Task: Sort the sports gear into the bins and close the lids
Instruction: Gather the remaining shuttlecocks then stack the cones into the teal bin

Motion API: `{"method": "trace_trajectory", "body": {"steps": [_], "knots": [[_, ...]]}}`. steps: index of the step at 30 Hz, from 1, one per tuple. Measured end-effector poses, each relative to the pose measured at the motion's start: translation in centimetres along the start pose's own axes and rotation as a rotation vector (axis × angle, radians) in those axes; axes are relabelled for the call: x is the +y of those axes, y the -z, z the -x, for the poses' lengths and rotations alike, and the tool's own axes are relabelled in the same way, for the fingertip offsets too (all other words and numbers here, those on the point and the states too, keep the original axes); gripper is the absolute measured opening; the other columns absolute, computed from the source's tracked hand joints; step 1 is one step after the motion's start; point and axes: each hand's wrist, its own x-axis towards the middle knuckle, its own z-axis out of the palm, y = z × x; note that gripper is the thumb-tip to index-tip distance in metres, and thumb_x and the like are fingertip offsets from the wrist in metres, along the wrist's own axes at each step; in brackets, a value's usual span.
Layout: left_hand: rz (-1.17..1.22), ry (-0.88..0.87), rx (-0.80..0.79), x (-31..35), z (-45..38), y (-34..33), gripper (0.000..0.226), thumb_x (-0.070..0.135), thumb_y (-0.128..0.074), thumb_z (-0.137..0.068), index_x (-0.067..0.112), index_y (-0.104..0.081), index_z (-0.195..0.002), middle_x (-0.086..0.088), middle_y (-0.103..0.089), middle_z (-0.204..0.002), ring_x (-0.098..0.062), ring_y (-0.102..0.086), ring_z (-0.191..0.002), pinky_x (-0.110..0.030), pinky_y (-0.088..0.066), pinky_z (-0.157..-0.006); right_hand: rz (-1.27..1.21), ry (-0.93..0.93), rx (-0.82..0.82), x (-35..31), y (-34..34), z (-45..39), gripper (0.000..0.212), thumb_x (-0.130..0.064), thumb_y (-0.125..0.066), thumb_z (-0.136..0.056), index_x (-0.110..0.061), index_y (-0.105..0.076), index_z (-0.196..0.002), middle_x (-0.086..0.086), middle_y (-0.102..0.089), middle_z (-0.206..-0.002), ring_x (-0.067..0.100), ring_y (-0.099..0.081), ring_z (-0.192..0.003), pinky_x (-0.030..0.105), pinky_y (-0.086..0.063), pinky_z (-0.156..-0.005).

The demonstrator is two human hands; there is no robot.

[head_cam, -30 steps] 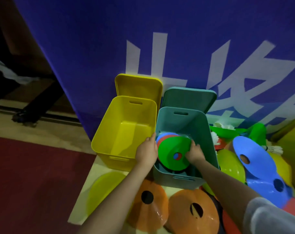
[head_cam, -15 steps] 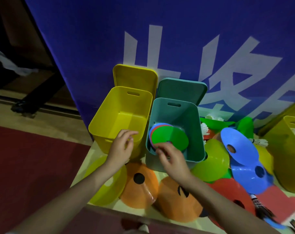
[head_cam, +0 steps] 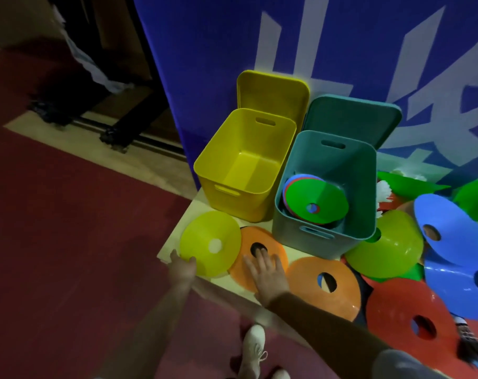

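We look down on a pale wooden platform (head_cam: 177, 247) bordered by dark red floor (head_cam: 68, 242), with a blue banner (head_cam: 210, 50) bearing large white characters standing behind it. Two open bins sit side by side against the banner: a yellow bin (head_cam: 232, 192) with nothing visible inside, and a teal bin (head_cam: 322, 242) holding a stack of disc cones (head_cam: 317, 199), green on top with red and blue edges beneath. Each bin's lid leans upright behind it, a yellow lid (head_cam: 273, 90) and a teal lid (head_cam: 352, 116). In front lie one yellow cone (head_cam: 209, 242), two orange cones (head_cam: 325, 285), one lime cone (head_cam: 388, 244), one red cone (head_cam: 407, 313) and two blue cones (head_cam: 448, 231); further green shapes at the far right are too crowded to count surely. Our left hand (head_cam: 182, 269) touches the near edge of the yellow cone, though whether it pinches the rim is unclear. Our right hand (head_cam: 265, 272) lies spread flat on the nearer orange cone (head_cam: 248, 272), fingertips at its centre hole. A white shoe (head_cam: 253, 348) shows below.
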Motion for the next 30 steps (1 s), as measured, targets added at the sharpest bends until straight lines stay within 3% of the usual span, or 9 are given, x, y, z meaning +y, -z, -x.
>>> {"method": "trace_trajectory", "body": {"steps": [2,6,9,11,13,18,23,25,30], "knots": [[0.010,0.006,0.007,0.0,0.0,-0.1,0.067,0.002,-0.056,-0.084,0.001,-0.028,-0.145,-0.029,-0.049,-0.133,-0.043,-0.049,-0.122,-0.042,-0.041,-0.096,-0.030,0.002,0.013,-0.2,0.0,-0.5,0.104,-0.047,-0.065,-0.081,-0.017,0.005,-0.152,0.023,-0.012,-0.156,0.038,-0.012,-0.144,0.056,-0.018,-0.112],[0.247,0.020,0.008,-1.2,-1.4,0.5,0.067,0.007,-0.052,-0.073,0.006,-0.043,-0.139,-0.022,-0.056,-0.128,-0.038,-0.053,-0.118,-0.042,-0.044,-0.095,-0.167,0.078,0.101,0.1,0.2,-1.4,0.101,-0.055,-0.073,-0.054,-0.020,-0.038,-0.141,0.019,-0.054,-0.126,0.037,-0.051,-0.118,0.052,-0.046,-0.092],[0.393,-0.005,0.119,-2.8,-2.6,1.6,0.062,0.020,-0.050,-0.063,0.012,-0.056,-0.124,-0.019,-0.061,-0.119,-0.037,-0.059,-0.110,-0.047,-0.048,-0.094,-0.310,0.132,0.246,1.2,1.7,-1.4,0.083,-0.057,-0.051,-0.076,-0.021,-0.027,-0.147,0.021,-0.039,-0.140,0.038,-0.036,-0.131,0.051,-0.036,-0.104],[0.447,-0.019,0.165,-1.6,-1.3,3.6,0.046,0.010,-0.052,-0.080,0.008,-0.055,-0.126,-0.016,-0.059,-0.120,-0.032,-0.057,-0.110,-0.034,-0.046,-0.091,-0.368,0.110,0.315,1.9,3.4,-1.3,0.076,-0.059,-0.039,-0.084,-0.021,-0.026,-0.148,0.018,-0.034,-0.144,0.036,-0.034,-0.131,0.048,-0.033,-0.107],[0.464,-0.062,0.215,-0.6,-0.8,5.1,0.039,-0.001,-0.043,-0.090,0.002,-0.053,-0.128,-0.014,-0.058,-0.120,-0.028,-0.054,-0.108,-0.023,-0.038,-0.080,-0.390,0.119,0.383,2.2,5.5,-1.3,0.071,-0.058,-0.036,-0.087,-0.019,-0.029,-0.146,0.017,-0.039,-0.139,0.035,-0.041,-0.125,0.046,-0.038,-0.102],[0.537,-0.113,0.300,0.7,-0.4,7.0,0.044,-0.003,-0.041,-0.087,0.006,-0.053,-0.129,-0.019,-0.057,-0.126,-0.033,-0.053,-0.117,-0.040,-0.041,-0.097,-0.469,0.182,0.488,2.4,10.2,-2.3,0.055,-0.038,-0.038,-0.095,-0.017,-0.032,-0.145,0.016,-0.047,-0.132,0.034,-0.052,-0.113,0.044,-0.050,-0.087],[0.612,-0.193,0.355,3.0,0.5,8.9,0.043,-0.002,-0.039,-0.090,0.005,-0.050,-0.131,-0.016,-0.056,-0.127,-0.030,-0.052,-0.117,-0.030,-0.039,-0.089,-0.709,0.003,0.702,3.4,13.9,-2.9,0.031,-0.026,-0.045,-0.099,-0.014,-0.057,-0.126,0.011,-0.069,-0.105,0.030,-0.067,-0.089,0.036,-0.050,-0.068],[0.593,-0.261,0.356,4.3,0.9,9.8,0.043,-0.001,-0.039,-0.091,0.004,-0.049,-0.133,-0.015,-0.054,-0.128,-0.028,-0.050,-0.118,-0.025,-0.037,-0.086,-0.781,-0.061,0.734,4.3,15.0,-3.1,0.032,-0.025,-0.048,-0.098,-0.010,-0.054,-0.126,0.013,-0.070,-0.099,0.032,-0.067,-0.085,0.036,-0.048,-0.066],[0.573,-0.400,0.274,8.3,1.2,10.1,0.049,0.004,-0.041,-0.087,0.005,-0.046,-0.135,-0.015,-0.055,-0.126,-0.028,-0.052,-0.114,-0.029,-0.039,-0.089,-0.967,-0.151,0.738,6.9,16.6,-2.8,0.052,-0.018,-0.053,-0.096,-0.017,-0.035,-0.144,0.016,-0.064,-0.121,0.035,-0.062,-0.103,0.034,-0.047,-0.081]]}}
